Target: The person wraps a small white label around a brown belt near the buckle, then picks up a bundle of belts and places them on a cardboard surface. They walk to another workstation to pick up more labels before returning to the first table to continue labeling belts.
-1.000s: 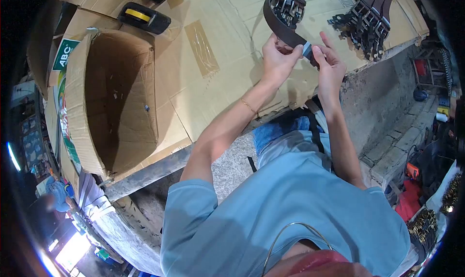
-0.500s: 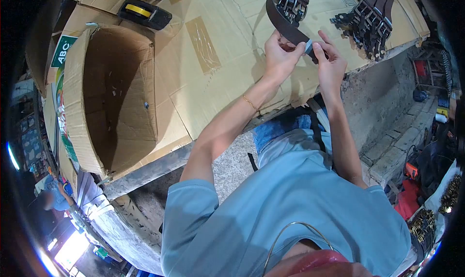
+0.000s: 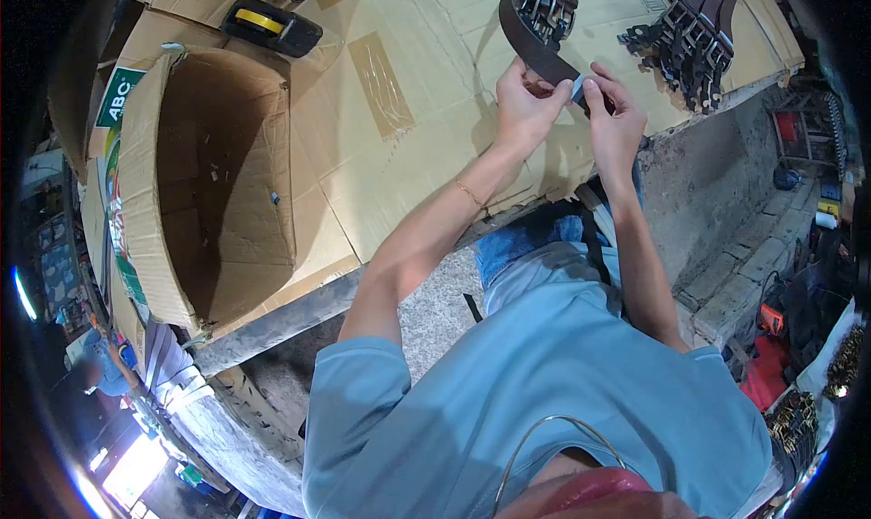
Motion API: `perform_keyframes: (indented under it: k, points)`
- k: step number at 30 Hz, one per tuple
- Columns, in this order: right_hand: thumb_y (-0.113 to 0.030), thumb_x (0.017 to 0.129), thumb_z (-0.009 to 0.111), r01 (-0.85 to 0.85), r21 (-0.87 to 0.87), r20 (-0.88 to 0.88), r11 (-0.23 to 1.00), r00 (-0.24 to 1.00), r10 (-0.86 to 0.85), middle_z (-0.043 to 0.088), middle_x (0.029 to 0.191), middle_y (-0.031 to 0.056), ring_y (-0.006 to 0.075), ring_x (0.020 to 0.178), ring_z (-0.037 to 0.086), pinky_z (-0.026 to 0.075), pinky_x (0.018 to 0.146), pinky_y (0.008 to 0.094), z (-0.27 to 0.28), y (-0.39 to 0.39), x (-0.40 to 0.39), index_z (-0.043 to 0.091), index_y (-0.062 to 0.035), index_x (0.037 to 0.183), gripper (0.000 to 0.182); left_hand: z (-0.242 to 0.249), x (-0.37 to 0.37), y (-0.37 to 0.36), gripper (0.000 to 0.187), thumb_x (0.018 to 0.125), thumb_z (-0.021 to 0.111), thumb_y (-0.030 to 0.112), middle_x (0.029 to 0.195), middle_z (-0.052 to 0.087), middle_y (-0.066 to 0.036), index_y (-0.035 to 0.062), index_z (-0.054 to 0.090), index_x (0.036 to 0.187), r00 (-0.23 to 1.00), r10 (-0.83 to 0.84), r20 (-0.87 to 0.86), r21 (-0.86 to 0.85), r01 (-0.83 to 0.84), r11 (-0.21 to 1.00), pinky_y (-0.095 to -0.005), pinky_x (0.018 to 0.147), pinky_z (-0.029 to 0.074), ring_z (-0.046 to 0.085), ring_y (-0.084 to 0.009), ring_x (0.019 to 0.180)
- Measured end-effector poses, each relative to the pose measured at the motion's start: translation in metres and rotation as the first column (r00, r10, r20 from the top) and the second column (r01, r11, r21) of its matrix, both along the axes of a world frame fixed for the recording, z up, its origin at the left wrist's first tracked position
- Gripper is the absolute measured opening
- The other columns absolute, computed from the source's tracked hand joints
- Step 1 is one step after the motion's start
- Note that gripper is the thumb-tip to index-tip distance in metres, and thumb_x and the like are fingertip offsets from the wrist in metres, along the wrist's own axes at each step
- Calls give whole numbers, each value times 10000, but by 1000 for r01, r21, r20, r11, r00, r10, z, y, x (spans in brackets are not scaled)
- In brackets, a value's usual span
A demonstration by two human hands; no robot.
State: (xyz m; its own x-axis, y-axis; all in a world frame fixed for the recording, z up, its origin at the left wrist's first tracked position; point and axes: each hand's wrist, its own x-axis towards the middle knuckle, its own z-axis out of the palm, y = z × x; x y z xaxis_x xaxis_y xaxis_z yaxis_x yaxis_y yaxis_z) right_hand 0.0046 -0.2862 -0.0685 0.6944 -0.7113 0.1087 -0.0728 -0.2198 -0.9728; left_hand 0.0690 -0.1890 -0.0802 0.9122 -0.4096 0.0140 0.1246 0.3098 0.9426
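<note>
A dark brown belt [image 3: 527, 43] curves down from the far side of the table to my two hands. My left hand [image 3: 529, 111], a bracelet on its wrist, pinches the strap just short of the end. My right hand [image 3: 619, 120] grips the tip between thumb and fingers, its index finger raised a little. Between the two thumbs a small light-blue strip [image 3: 577, 87] wraps across the strap. Beyond my left hand lie more belts with metal buckles [image 3: 555, 13]. To the right of my right hand is a bunch of buckled belts [image 3: 694, 43].
An open cardboard box [image 3: 222, 170] stands on the left of the cardboard-covered table [image 3: 435, 156]. Behind it sits a black tape dispenser [image 3: 272, 26] with a yellow roll. The table's front edge runs close to my body. A person [image 3: 107, 363] is far off at lower left.
My right hand has shifted slightly left, its thumb and fingers closing nearer the blue strip. My left hand and the belt have hardly moved.
</note>
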Motion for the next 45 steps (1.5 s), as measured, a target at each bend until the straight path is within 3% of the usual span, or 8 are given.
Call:
perform_keyframes:
  k: [5,20,23,27,29,36,38,45]
  points:
    - [-84,789,640,6,-165,-22,986,1000,-10,612,1127,118,202,1000,592,454,842,292,-5,0,-1,667,-5,891,132,1,-1,0,261,766,656,14,797,649,-77,-14,520,988,1000,1,-11,-9,-1,1000,-227,587,493,620,-114,663]
    - [-107,775,667,51,-333,25,941,999,-46,629,1062,125,242,997,591,449,865,311,-7,2,-2,660,-33,952,192,0,0,0,299,765,648,-5,808,648,-80,-21,512,1031,1000,-12,-2,-2,12,1000,-222,578,493,615,-107,649]
    - [-122,771,678,67,-185,-71,980,994,-81,636,1046,117,221,959,606,452,849,301,5,6,-4,660,-35,968,216,-4,1,-1,306,764,649,-8,811,648,-79,-21,510,1036,1000,-14,-1,-4,14,1000,-224,577,496,617,-108,657]
    - [-127,769,682,65,-159,-115,985,990,-83,643,1023,98,188,923,614,461,821,289,0,0,-4,666,-39,956,208,-4,0,-1,309,764,650,-8,811,647,-79,-20,511,1039,1000,-17,-2,-26,17,1000,-228,576,499,617,-111,661]
    - [-123,767,682,-3,-247,-22,969,1000,-2,646,1001,82,165,902,610,467,790,272,-7,-7,-3,671,-40,933,185,0,0,1,305,764,650,-10,810,646,-78,-20,513,1036,1000,-20,-8,-19,20,1000,-230,579,501,617,-113,661]
    - [-60,767,663,-26,-293,10,956,999,30,634,948,76,161,842,603,469,729,257,4,-6,-5,665,-26,871,109,1,-1,0,273,765,646,-15,816,649,-89,-22,522,1009,1000,-21,-2,27,21,999,-245,600,506,627,-131,661]
    - [-7,769,643,-2,-412,56,911,998,27,610,935,74,159,810,595,470,687,251,6,-3,-5,652,-19,846,79,0,-2,-1,273,766,647,-14,817,649,-93,-23,519,1006,999,-32,-20,17,32,999,-245,599,505,629,-134,662]
    - [22,795,612,-30,-329,148,944,986,83,583,937,63,131,788,573,472,672,236,0,1,-7,620,3,851,60,0,-1,-1,265,765,653,-14,800,644,-94,-17,506,984,1000,-26,-6,36,26,999,-242,568,500,627,-129,642]
